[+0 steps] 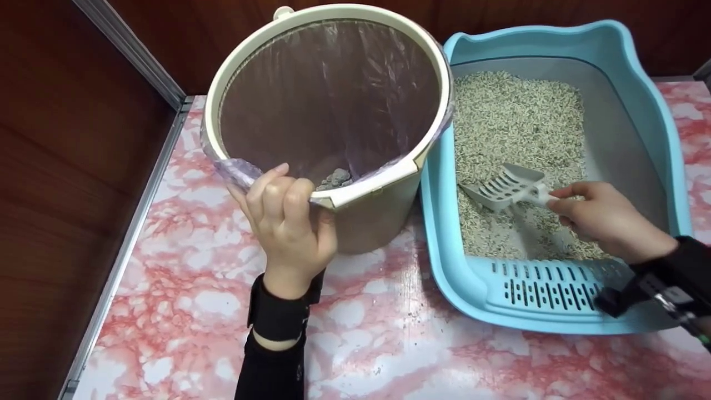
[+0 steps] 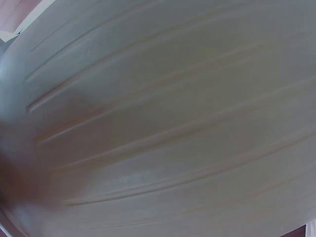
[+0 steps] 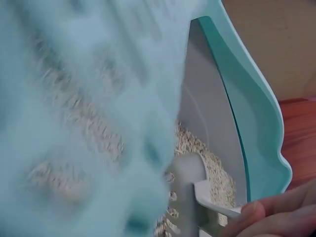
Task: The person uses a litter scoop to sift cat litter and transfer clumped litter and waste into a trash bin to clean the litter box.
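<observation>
My left hand point(image 1: 289, 228) grips the near rim of a beige trash bin point(image 1: 369, 225), fingers curled over the edge. The bin tilts toward me, and only its ribbed outer wall point(image 2: 187, 118) fills the left wrist view. Inside, a purple plastic liner point(image 1: 355, 72) covers the walls; grey clumps point(image 1: 335, 179) lie low in it. My right hand point(image 1: 602, 214) holds a pale grey slotted litter scoop point(image 1: 502, 189) by its handle. The scoop's head is at the litter point(image 1: 514, 122) in a blue litter box point(image 1: 442, 244). Scoop and fingers point(image 3: 247, 212) show in the right wrist view.
Bin and litter box stand side by side on a red-and-white marbled floor point(image 1: 194, 311). Dark brown panels point(image 1: 55, 166) rise at the left and behind. A slotted ledge point(image 1: 547, 289) forms the box's near side. Its right part has bare grey bottom point(image 1: 619, 144).
</observation>
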The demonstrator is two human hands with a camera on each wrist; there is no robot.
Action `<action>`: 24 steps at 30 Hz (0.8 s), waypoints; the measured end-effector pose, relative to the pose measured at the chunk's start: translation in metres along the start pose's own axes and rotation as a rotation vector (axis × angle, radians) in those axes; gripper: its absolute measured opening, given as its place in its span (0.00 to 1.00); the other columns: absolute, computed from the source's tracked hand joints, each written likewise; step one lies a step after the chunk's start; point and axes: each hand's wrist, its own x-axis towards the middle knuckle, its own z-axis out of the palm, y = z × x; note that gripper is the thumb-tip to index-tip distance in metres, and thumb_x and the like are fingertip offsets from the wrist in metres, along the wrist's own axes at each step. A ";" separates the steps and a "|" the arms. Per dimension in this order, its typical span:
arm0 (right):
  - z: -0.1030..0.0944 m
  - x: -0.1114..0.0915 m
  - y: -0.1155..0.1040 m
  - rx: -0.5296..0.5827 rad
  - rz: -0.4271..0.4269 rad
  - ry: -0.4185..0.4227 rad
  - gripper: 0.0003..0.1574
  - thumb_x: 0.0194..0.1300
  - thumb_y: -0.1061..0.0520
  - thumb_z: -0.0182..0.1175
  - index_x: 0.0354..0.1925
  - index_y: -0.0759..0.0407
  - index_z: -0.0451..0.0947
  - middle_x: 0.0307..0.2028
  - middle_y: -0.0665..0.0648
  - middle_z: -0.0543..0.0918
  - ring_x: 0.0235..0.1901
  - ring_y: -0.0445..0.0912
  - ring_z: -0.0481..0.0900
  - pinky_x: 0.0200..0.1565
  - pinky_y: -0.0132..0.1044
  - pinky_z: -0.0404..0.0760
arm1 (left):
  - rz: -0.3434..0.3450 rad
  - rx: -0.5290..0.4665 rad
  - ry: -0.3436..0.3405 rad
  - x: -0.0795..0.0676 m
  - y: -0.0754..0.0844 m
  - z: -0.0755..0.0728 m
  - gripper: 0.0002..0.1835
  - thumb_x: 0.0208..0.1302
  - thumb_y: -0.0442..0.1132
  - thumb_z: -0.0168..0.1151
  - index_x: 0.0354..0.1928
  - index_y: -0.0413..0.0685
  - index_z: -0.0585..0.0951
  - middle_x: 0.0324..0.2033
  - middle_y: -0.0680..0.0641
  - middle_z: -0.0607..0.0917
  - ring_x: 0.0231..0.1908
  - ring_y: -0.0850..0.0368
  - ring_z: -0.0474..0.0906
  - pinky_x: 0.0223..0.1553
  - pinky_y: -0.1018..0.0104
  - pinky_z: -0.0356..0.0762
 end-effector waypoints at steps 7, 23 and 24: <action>-0.002 0.028 -0.016 0.109 0.006 -0.019 0.19 0.76 0.56 0.45 0.57 0.67 0.63 0.27 0.42 0.73 0.18 0.31 0.62 0.19 0.25 0.65 | 0.008 -0.016 0.001 0.001 0.000 0.000 0.12 0.67 0.46 0.49 0.36 0.43 0.72 0.30 0.43 0.73 0.49 0.45 0.73 0.68 0.38 0.54; -0.035 0.043 -0.005 -0.149 -0.082 0.020 0.32 0.71 0.53 0.56 0.63 0.75 0.68 0.20 0.42 0.71 0.16 0.33 0.60 0.18 0.28 0.63 | 0.003 -0.005 0.000 0.000 -0.001 0.000 0.18 0.72 0.51 0.45 0.35 0.42 0.73 0.30 0.43 0.73 0.49 0.45 0.74 0.69 0.35 0.49; -0.039 0.041 -0.004 -0.144 -0.094 0.033 0.32 0.71 0.53 0.57 0.62 0.75 0.69 0.20 0.42 0.71 0.16 0.33 0.60 0.18 0.28 0.63 | 0.003 -0.006 0.000 0.001 -0.001 0.000 0.18 0.71 0.50 0.46 0.35 0.42 0.73 0.30 0.43 0.73 0.49 0.45 0.74 0.68 0.35 0.49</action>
